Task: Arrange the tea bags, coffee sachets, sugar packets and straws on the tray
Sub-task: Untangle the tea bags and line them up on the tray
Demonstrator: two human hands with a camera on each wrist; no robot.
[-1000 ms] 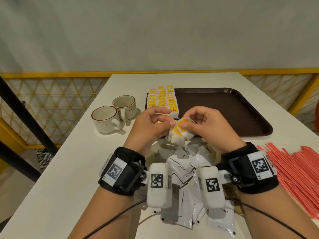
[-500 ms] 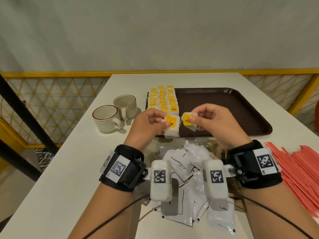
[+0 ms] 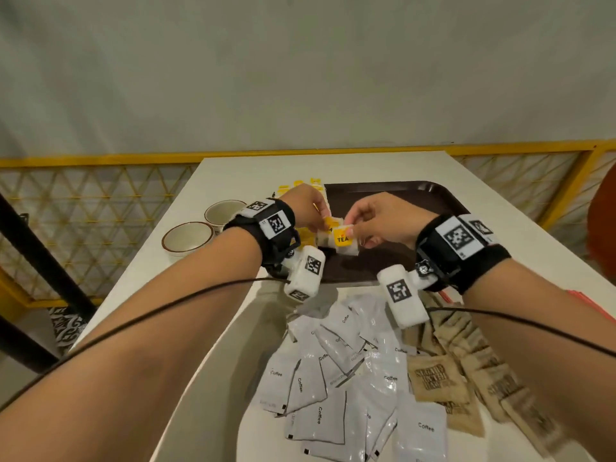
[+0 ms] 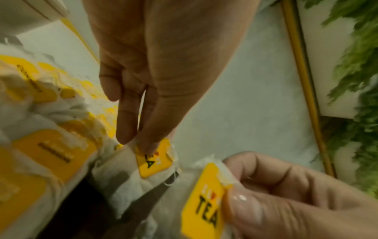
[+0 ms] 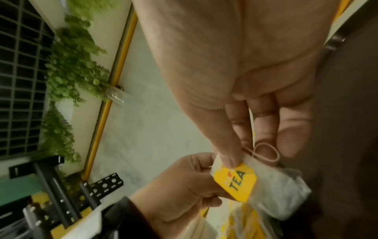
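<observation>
Tea-bag row (image 3: pixel 301 186) behind left hand (image 3: pixel 305 208)

The left hand (image 4: pixel 163 64) points down, fingertips (image 4: pixel 124 135) pinching a white paper tea bag (image 4: pixel 131 177) at its yellow "TEA" tag. At lower right the right hand (image 4: pixel 296 202) pinches a second yellow-tagged tea bag (image 4: pixel 202 205). More tea bags (image 4: pixel 40 145), blurred, seem to lie in rows at left.

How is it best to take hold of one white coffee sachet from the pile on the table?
Probably pinch a free corner or short edge of a top white coffee sachet, coming from above on the near side. The flat, glossy packets overlap loosely on the white table, so an exposed edge lifts more easily than the face.
</observation>
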